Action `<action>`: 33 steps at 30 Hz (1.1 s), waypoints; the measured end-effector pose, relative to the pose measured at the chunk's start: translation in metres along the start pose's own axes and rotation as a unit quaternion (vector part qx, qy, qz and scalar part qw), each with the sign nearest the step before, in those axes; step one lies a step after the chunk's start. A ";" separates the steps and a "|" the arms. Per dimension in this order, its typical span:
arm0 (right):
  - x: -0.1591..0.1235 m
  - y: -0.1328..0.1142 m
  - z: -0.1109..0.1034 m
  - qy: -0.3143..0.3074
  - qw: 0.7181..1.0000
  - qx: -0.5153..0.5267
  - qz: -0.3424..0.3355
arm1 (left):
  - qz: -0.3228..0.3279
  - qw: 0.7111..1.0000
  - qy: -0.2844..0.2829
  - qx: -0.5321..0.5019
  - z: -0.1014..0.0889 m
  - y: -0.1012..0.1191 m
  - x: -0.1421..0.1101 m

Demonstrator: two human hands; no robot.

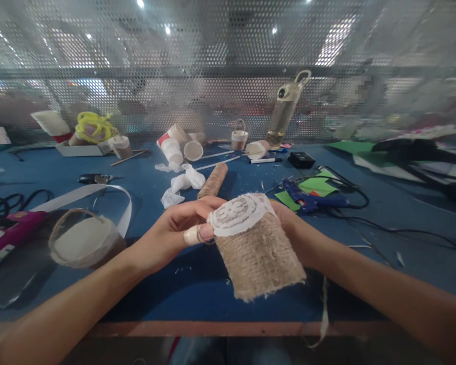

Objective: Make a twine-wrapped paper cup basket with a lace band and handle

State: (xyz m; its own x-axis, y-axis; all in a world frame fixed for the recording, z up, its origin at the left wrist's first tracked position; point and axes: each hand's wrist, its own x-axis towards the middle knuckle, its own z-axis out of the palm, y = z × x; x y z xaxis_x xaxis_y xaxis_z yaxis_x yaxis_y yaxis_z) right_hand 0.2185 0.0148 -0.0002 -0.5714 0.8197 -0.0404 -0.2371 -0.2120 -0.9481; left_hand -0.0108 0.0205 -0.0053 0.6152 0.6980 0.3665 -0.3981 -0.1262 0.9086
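Between my two hands, above the table's front edge, is a twine-wrapped cup point(260, 258) with a band of white lace point(239, 213) around one end. My left hand point(178, 225), with a bandage on its thumb, grips the lace end from the left. My right hand point(291, 228) holds the cup from the far right side; its fingers are mostly hidden behind it. A pale loose strip point(324, 314) hangs below my right forearm. Just beyond my hands lies a roll of twine point(213, 181).
A small basket with a twine handle point(85, 241) and a magenta glue gun point(13, 235) are at left. At right lies a blue glue gun point(307, 197) with its cord on green paper. Paper cups point(172, 147) and a tilted bottle point(285, 111) stand near the perforated metal screen point(220, 61).
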 end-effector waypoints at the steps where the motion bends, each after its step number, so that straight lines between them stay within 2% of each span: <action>1: 0.000 0.001 0.000 0.004 1.000 0.010 -0.002 | 0.003 1.000 -0.010 -0.001 0.000 0.001 0.001; 8: -0.002 0.007 -0.001 0.019 1.000 -0.011 -0.008 | 0.000 0.997 -0.076 0.028 0.005 0.007 0.003; 13: -0.006 0.008 0.002 0.001 0.999 -0.036 -0.001 | -0.006 0.993 -0.109 0.053 0.007 0.012 0.002; 20: -0.007 -0.001 0.010 -0.003 1.000 -0.018 0.024 | 0.029 0.975 -0.148 0.164 0.015 0.024 0.001; 26: -0.002 0.004 0.003 -0.020 1.000 0.005 0.023 | 0.054 0.970 -0.127 0.201 0.021 0.023 0.000; 30: 0.003 0.007 -0.002 0.024 0.998 -0.063 0.004 | 0.047 0.965 -0.104 0.238 0.019 0.020 0.000; 33: 0.001 0.003 -0.004 0.079 0.989 -0.112 -0.058 | 0.048 0.954 -0.074 0.287 0.015 0.021 0.000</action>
State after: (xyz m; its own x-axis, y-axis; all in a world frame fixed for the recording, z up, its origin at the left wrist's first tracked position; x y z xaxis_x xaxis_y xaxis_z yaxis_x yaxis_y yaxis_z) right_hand 0.2199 0.0168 -0.0047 -0.4168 0.9081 0.0418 -0.1046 -0.0022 -0.9945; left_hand -0.0088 0.0075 0.0172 0.7013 0.5619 0.4387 -0.0451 -0.5793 0.8139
